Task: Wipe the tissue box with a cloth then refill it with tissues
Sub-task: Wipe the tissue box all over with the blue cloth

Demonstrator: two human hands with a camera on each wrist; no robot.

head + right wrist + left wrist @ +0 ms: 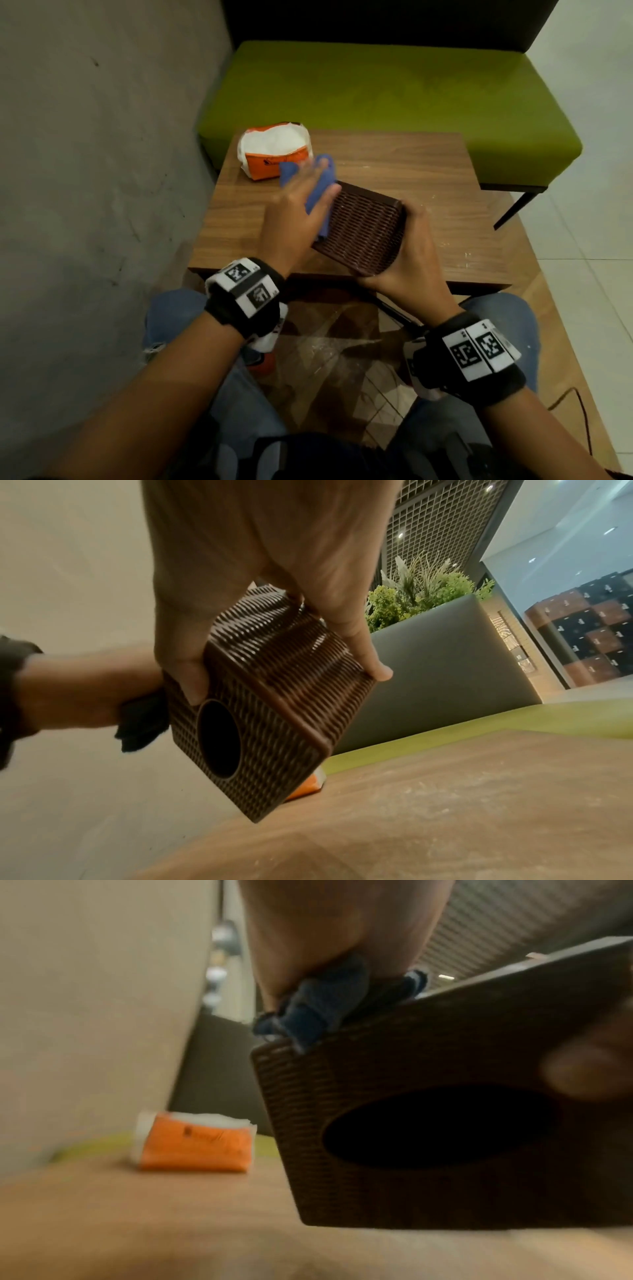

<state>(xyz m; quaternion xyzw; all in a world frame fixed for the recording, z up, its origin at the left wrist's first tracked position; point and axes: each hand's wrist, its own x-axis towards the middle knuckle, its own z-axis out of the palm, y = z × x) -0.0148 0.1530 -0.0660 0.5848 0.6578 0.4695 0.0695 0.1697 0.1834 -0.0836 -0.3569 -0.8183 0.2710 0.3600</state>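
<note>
Left hand point(294, 212) pressed cloth point(317, 192) flat-fingered on box point(363, 233); right hand point(407, 253) gripped box tilted. Best wiped along ribs.

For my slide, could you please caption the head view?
Right hand holds the box above the table; left hand presses a cloth against it.

I've got the tissue box point(363, 233) lifted off the table point(428, 164), tilted, clamped between my right hand's point(407, 253) fingers point(363, 647) and thumb, its opening facing down toward the tabletop. My left hand's point(294, 212) fingers point(320, 178) lie flat over the cloth point(318, 192), pressing it against the box's left side. Just past those fingertips, the tissue pack point(274, 150) sits on the table's far left corner, the bench point(394, 96) behind it.
</note>
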